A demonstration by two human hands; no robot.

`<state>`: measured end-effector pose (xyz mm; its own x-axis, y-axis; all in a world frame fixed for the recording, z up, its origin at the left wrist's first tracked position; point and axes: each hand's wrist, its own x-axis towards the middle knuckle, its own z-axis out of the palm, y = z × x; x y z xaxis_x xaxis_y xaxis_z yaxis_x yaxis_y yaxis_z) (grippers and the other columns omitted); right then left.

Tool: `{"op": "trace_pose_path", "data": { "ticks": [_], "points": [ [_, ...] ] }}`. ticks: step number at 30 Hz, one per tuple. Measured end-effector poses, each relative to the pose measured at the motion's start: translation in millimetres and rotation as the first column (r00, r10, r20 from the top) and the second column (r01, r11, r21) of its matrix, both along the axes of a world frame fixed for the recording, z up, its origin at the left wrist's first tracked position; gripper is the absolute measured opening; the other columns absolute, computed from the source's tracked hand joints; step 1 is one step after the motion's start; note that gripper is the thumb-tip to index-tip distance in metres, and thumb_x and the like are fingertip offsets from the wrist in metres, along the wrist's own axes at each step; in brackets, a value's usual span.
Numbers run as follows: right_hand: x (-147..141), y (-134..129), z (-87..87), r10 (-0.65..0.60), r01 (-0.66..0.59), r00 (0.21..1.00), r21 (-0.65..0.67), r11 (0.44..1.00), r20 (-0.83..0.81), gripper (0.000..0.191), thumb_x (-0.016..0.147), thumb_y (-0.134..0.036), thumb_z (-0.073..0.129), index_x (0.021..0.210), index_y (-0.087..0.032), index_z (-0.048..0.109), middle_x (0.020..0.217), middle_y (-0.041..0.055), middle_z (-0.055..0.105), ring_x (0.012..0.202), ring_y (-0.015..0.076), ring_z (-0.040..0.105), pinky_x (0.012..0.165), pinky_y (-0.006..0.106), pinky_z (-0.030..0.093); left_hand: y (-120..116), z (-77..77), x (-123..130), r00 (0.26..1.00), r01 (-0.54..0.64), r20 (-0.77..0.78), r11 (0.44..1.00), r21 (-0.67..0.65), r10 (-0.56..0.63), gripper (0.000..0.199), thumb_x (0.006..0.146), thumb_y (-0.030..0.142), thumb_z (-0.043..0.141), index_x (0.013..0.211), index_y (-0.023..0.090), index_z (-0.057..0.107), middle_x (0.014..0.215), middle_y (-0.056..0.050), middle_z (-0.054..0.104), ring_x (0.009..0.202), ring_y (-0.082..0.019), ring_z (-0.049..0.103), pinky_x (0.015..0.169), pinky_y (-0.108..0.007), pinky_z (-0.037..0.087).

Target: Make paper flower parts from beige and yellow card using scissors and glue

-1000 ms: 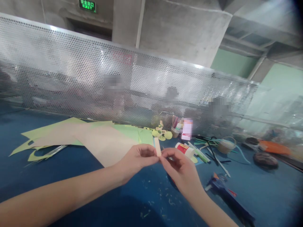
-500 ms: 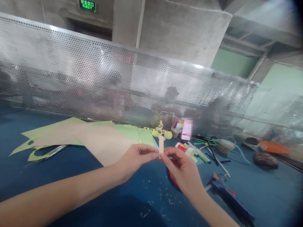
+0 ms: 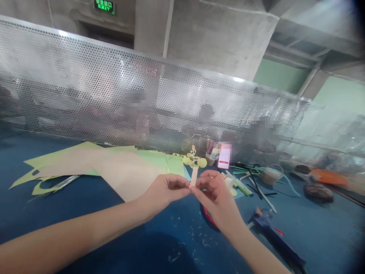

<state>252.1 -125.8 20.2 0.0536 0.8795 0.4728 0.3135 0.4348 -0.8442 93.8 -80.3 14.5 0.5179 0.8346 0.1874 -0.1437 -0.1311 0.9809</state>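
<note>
A short, pale wooden craft stick [image 3: 194, 176] is held up in front of me, leaning slightly to the right. My left hand [image 3: 168, 187] pinches its lower end between thumb and forefinger. My right hand [image 3: 219, 196] pinches the same end from the other side, so the fingertips of both hands meet there. At the stick's top appears a small yellow-green ornament [image 3: 193, 153] with curls and round discs; I cannot tell whether it is joined to the stick or stands behind it. A white glue bottle [image 3: 229, 182] lies partly hidden behind my right hand.
Green and pale paper sheets [image 3: 122, 171] spread at left. Beyond my right hand are a phone [image 3: 224, 156], a cup of sticks [image 3: 211, 156] and pipe cleaners [image 3: 256, 182]. A blue glue gun [image 3: 275, 238] lies at right. A perforated metal screen [image 3: 99, 87] borders the blue table.
The stick has tipped from upright to a slight rightward lean. My right hand's fingers have shifted a little up and left, while my left hand keeps its pinch.
</note>
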Motion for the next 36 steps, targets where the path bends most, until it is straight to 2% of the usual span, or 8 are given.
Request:
{"op": "trace_pose_path", "data": {
  "ticks": [8, 16, 19, 21, 23, 27, 31, 36],
  "points": [
    [6.5, 4.2, -1.7, 0.06, -0.045, 0.988, -0.109, 0.993, 0.139, 0.018, 0.079, -0.037, 0.056, 0.076, -0.019, 0.055, 0.067, -0.0007, 0.055, 0.063, 0.0132, 0.054, 0.06, 0.024, 0.048, 7.1, 2.5, -2.6, 0.986, 0.013, -0.165, 0.972, 0.233, 0.026, 0.014, 0.072, 0.03, 0.063, 0.077, 0.018, 0.067, 0.074, -0.002, 0.064, 0.072, -0.015, 0.057, 0.07, -0.026, 0.043],
    [-0.6, 2.7, -3.9, 0.037, -0.028, 0.996, -0.117, 0.993, 0.076, 0.018, 0.081, -0.036, 0.055, 0.075, -0.019, 0.052, 0.067, -0.0003, 0.055, 0.064, 0.014, 0.056, 0.061, 0.025, 0.049, 4.7, -2.2, -0.3, 0.997, 0.015, -0.071, 0.997, 0.072, -0.01, 0.02, 0.07, 0.036, 0.067, 0.077, 0.017, 0.068, 0.077, -0.003, 0.067, 0.075, -0.016, 0.059, 0.073, -0.028, 0.043],
    [-0.1, 1.6, -7.5, -0.056, 0.059, 0.996, -0.042, 0.997, 0.075, 0.017, 0.079, -0.034, 0.058, 0.08, -0.021, 0.048, 0.071, -0.0007, 0.059, 0.065, 0.0144, 0.059, 0.061, 0.025, 0.05, 3.6, -1.4, -0.5, 0.997, -0.015, -0.079, 0.999, 0.03, 0.017, 0.019, 0.069, 0.035, 0.068, 0.075, 0.017, 0.069, 0.075, -0.003, 0.067, 0.073, -0.016, 0.059, 0.071, -0.027, 0.042],
    [1.9, 0.4, -9.1, -0.12, 0.111, 0.981, 0.064, 0.992, 0.155, 0.014, 0.079, -0.031, 0.058, 0.082, -0.023, 0.048, 0.078, 0.0002, 0.061, 0.069, 0.0148, 0.06, 0.065, 0.026, 0.051, 3.2, -0.4, -1.1, 0.996, -0.026, -0.082, 1.0, 0.005, 0.026, 0.019, 0.068, 0.035, 0.069, 0.074, 0.017, 0.069, 0.074, -0.002, 0.067, 0.073, -0.015, 0.059, 0.07, -0.026, 0.042],
    [4.0, -0.9, -9.2, -0.173, 0.113, 0.931, 0.198, 0.974, 0.32, 0.006, 0.082, -0.028, 0.056, 0.084, -0.023, 0.055, 0.086, 0.0024, 0.062, 0.078, 0.0163, 0.06, 0.072, 0.029, 0.05, 3.6, -0.1, -1.8, 0.997, -0.017, -0.076, 1.0, 0.003, 0.017, 0.019, 0.068, 0.035, 0.069, 0.075, 0.017, 0.069, 0.076, -0.003, 0.068, 0.074, -0.016, 0.059, 0.071, -0.026, 0.042],
    [6.0, -2.3, -7.0, -0.313, 0.108, 0.806, 0.395, 0.912, 0.503, 0.014, 0.083, -0.025, 0.054, 0.09, -0.025, 0.066, 0.089, 0.0048, 0.06, 0.084, 0.0185, 0.058, 0.075, 0.032, 0.048, 7.0, -1.2, -2.8, 0.996, -0.002, -0.089, 0.998, 0.061, 0.007, 0.019, 0.07, 0.034, 0.067, 0.077, 0.017, 0.069, 0.076, -0.003, 0.068, 0.075, -0.016, 0.06, 0.072, -0.026, 0.044],
    [5.5, -2.7, -5.3, -0.339, 0.124, 0.802, 0.419, 0.899, 0.492, 0.014, 0.082, -0.024, 0.056, 0.088, -0.024, 0.068, 0.087, 0.0043, 0.06, 0.081, 0.0177, 0.058, 0.073, 0.031, 0.048, 9.8, -2.2, -3.4, 0.988, -0.006, -0.149, 0.984, 0.18, 0.033, 0.017, 0.072, 0.033, 0.066, 0.077, 0.017, 0.07, 0.076, -0.003, 0.069, 0.074, -0.016, 0.061, 0.071, -0.025, 0.045],
    [5.1, -2.9, -2.5, -0.29, 0.13, 0.839, 0.348, 0.929, 0.461, 0.011, 0.081, -0.024, 0.059, 0.086, -0.024, 0.068, 0.087, 0.0035, 0.063, 0.082, 0.0177, 0.059, 0.076, 0.031, 0.047, 7.7, 2.3, -5.3, 0.971, 0.0, -0.225, 0.939, 0.344, 0.082, 0.014, 0.076, 0.029, 0.06, 0.079, 0.019, 0.069, 0.079, -0.001, 0.069, 0.076, -0.014, 0.061, 0.072, -0.024, 0.045]
  ]
}}
